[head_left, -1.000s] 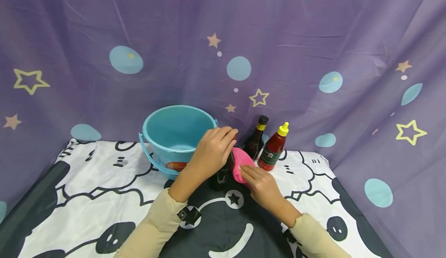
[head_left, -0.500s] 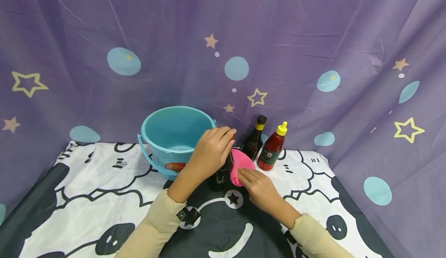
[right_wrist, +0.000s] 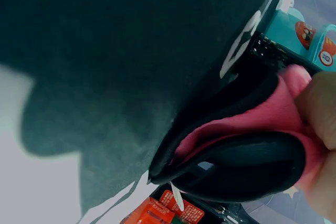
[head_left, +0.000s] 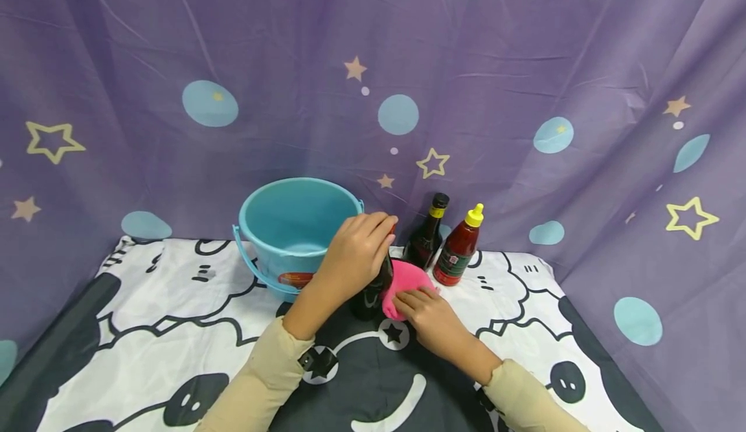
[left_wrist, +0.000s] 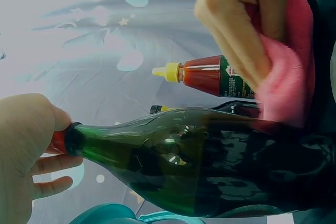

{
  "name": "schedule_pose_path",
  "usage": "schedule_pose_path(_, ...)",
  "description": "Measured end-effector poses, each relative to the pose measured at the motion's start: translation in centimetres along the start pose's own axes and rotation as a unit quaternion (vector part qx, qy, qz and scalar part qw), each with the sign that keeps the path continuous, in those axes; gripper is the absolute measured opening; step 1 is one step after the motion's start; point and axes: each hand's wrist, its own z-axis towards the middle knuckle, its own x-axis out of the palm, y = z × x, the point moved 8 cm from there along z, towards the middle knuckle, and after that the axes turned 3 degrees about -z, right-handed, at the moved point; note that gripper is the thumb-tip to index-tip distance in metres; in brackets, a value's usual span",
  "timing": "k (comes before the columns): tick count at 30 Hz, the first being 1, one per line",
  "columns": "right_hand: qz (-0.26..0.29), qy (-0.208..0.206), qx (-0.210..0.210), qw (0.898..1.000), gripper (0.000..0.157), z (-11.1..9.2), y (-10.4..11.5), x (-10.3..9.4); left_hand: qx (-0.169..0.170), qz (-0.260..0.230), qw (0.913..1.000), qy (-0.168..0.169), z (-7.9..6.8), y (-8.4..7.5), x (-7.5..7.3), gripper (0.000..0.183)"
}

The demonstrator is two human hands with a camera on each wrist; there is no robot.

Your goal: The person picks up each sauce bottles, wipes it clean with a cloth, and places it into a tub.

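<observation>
A dark green glass bottle (left_wrist: 157,156) with a red cap (left_wrist: 59,141) stands upright in front of the bucket. My left hand (head_left: 357,250) grips it at the cap, thumb and fingers around the top. In my right hand (head_left: 436,322) is a pink cloth (head_left: 406,280) with black edging, pinched and bunched. The cloth lies against the lower right side of the bottle, as the left wrist view shows. Seen from the right wrist, the cloth (right_wrist: 262,116) folds open toward the camera, and the fingers are partly cut off at the frame edge.
A light blue bucket (head_left: 265,254) with its handle down stands left of the bottle. Behind the cloth are a dark bottle with a black cap (head_left: 424,241) and a red sauce bottle with a yellow nozzle (head_left: 458,250). A purple curtain (head_left: 495,95) hangs behind the printed cloth-covered surface (head_left: 175,341).
My right hand has moved slightly downward with the pink cloth along the bottle's side. The left hand keeps its grip on the cap, and the bottle stays in place.
</observation>
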Motion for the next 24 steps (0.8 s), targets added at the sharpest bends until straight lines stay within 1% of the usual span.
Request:
schedule_pose_path(5, 0.016, 0.069, -0.019, 0.997, 0.045, 0.0, 0.3, 1.4, 0.006, 0.003, 0.9999, -0.007, 0.0, -0.2, -0.1, 0.029)
schedule_pose_path(8, 0.043, 0.079, -0.016, 0.996, 0.044, 0.0, 0.1, 1.5, 0.007, 0.008, 0.9999, -0.006, 0.0, -0.2, 0.0, 0.028)
schedule_pose_path(11, 0.091, 0.064, 0.016, 0.994, 0.046, 0.0, -1.1, 0.8, 0.003, 0.013, 0.9999, -0.005, -0.1, 0.0, 0.0, 0.028)
schedule_pose_path(13, 0.127, 0.052, 0.051, 0.989, 0.049, -0.1, -2.3, 0.0, 0.001, 0.014, 0.9999, -0.003, -0.1, 0.0, -0.1, 0.028)
schedule_pose_path(15, 0.158, 0.039, 0.096, 0.982, 0.053, -0.3, -3.8, -0.8, 0.001, 0.014, 0.9999, -0.002, -0.1, 0.0, -0.1, 0.028)
schedule_pose_path(16, 0.172, 0.031, 0.122, 0.977, 0.054, -0.4, -4.6, -1.3, 0.001, 0.012, 0.9999, -0.002, -0.1, 0.0, -0.1, 0.028)
schedule_pose_path(18, 0.202, 0.009, 0.180, 0.963, 0.054, -0.6, -6.3, -2.3, 0.001, 0.011, 0.9999, -0.001, -0.1, 0.0, -0.1, 0.028)
schedule_pose_path(20, 0.228, -0.026, 0.238, 0.944, 0.052, -0.8, -8.1, -3.3, 0.002, 0.009, 1.0000, 0.000, 0.0, 0.0, -0.1, 0.028)
schedule_pose_path(21, 0.240, -0.049, 0.266, 0.932, 0.050, -0.9, -8.9, -4.0, 0.002, 0.008, 1.0000, 0.000, 0.0, 0.0, -0.1, 0.029)
schedule_pose_path(22, 0.250, -0.076, 0.291, 0.921, 0.048, -0.9, -9.6, -4.7, 0.001, 0.007, 1.0000, 0.001, 0.0, 0.0, -0.1, 0.029)
schedule_pose_path(24, 0.263, -0.135, 0.326, 0.898, 0.043, -0.7, -10.5, -6.3, 0.000, 0.008, 1.0000, 0.005, 0.0, 0.0, 0.0, 0.030)
